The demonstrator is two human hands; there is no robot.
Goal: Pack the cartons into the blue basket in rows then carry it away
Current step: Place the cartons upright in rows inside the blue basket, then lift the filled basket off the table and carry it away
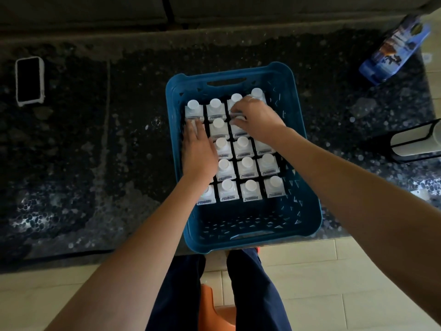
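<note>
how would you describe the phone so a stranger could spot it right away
Start at the blue basket of white-capped cartons on the dark speckled counter, then look far left. The phone lies flat and alone: a black screen in a pale case.

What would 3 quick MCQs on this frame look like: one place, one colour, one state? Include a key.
1. Where is the phone?
A. In the basket
B. On the counter, left of the basket
C. On the floor

2. What colour are the carton caps?
A. White
B. Red
C. Green

3. How is the near end of the blue basket?
A. Packed with cartons
B. Covered by a lid
C. Bare, no cartons

Key: B, it lies on the dark counter far left; A, every visible cap is white; C, the floor grid shows in front of the nearest row.
</note>
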